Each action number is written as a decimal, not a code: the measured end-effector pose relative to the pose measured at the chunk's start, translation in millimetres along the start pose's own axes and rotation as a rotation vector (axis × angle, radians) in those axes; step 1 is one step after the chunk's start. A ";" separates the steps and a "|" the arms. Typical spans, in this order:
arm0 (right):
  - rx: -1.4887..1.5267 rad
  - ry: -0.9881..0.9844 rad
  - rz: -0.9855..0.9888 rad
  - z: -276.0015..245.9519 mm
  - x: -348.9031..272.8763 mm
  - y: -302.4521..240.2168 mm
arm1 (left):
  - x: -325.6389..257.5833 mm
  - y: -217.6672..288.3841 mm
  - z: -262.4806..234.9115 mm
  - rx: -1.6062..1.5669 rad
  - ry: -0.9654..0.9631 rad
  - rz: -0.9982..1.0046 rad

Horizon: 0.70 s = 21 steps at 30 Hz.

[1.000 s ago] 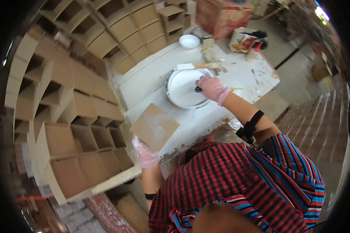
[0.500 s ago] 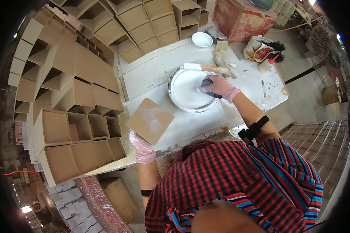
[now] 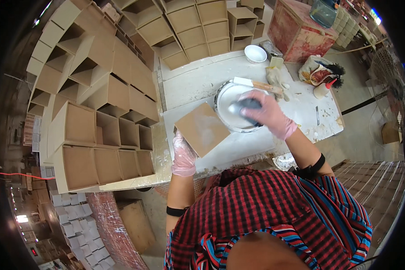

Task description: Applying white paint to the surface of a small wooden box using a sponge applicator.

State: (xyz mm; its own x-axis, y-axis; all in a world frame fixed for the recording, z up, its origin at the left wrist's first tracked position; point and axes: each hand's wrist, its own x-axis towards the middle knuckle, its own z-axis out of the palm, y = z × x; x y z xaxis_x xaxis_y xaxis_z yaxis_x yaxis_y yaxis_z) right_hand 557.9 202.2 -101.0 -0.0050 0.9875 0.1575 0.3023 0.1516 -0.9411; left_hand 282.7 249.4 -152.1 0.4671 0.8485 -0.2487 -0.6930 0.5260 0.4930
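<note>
Right hand (image 3: 272, 116), pink-gloved, closed around a dark tool (image 3: 251, 111) with a white end; motion blur, exact tool type unclear. Tool sits over a round pan (image 3: 218, 111) of white paste; can't tell if it touches the paste. Left hand (image 3: 183, 157), also pink-gloved, clamped on the lower-left edge of a brown square board (image 3: 197, 122); thumb position unclear. Board is tilted, white smear on its face, just left of the pan; can't tell if flat panel or box side. Flat brush (image 3: 262, 86) with wooden handle lies across the pan's far rim. White worktable (image 3: 184, 89) also bears a white bowl (image 3: 255, 54), beyond the pan, and a red-tipped bottle (image 3: 321, 91) at far right. Brown open-fronted boxes (image 3: 114, 96) stacked at left and far side. Red-stained crate (image 3: 297, 38) behind bowl.
</note>
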 end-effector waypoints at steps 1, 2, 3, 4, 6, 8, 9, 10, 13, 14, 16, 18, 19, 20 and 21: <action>-0.197 -0.065 -0.187 10.3 -0.5 -17.4 | -0.6 0.8 3.1 -0.003 -0.024 -0.012; -0.394 -0.127 -0.375 19.6 1.2 -28.5 | -2.8 1.7 5.6 -0.005 -0.048 -0.026; -0.476 -0.137 -0.466 27.5 4.7 -31.3 | -4.5 2.1 8.3 -0.005 -0.049 -0.025; -0.558 -0.147 -0.557 35.2 7.7 -31.4 | -6.5 2.7 11.1 -0.004 -0.051 -0.026; -0.650 -0.100 -0.616 47.3 17.9 -37.9 | -11.6 3.4 10.9 0.025 -0.026 -0.013; -0.670 0.010 -0.556 51.6 38.0 -45.2 | -18.3 4.7 7.6 0.078 0.028 0.017; -0.696 0.021 -0.609 54.8 39.2 -43.9 | -18.5 5.7 0.1 -0.008 -0.033 -0.009; -0.686 -0.060 -0.670 60.5 33.7 -46.8 | -16.4 8.5 -11.0 -0.092 -0.095 -0.033; -0.645 -0.298 -0.891 82.7 1.3 -66.8 | -22.1 22.1 1.9 -0.110 -0.197 -0.065; -0.645 -0.302 -0.847 87.7 2.3 -67.9 | -26.7 25.8 8.8 -0.074 -0.212 -0.069; -0.642 -0.309 -0.753 98.4 6.6 -66.3 | -29.4 26.4 1.2 -0.117 -0.218 -0.062; -0.649 -0.100 -0.858 102.4 33.9 -68.7 | -31.6 19.0 4.8 -0.158 -0.087 -0.056; -0.613 -0.069 -0.802 103.9 43.4 -72.1 | -32.0 18.9 8.5 -0.148 -0.094 -0.069; -0.577 -0.039 -0.746 105.3 47.4 -75.3 | -33.2 19.6 7.3 -0.140 -0.133 -0.056; -0.644 -0.143 -0.701 105.8 39.5 -79.1 | -33.9 19.0 2.6 -0.132 -0.172 -0.043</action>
State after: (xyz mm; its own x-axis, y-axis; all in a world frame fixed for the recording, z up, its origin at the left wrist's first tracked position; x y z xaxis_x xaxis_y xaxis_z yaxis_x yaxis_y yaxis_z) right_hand 432.9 233.7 -52.0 -0.4867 0.6838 0.5436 0.6516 0.6986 -0.2954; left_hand 255.1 230.5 -132.2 0.5771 0.8085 -0.1153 -0.7309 0.5743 0.3687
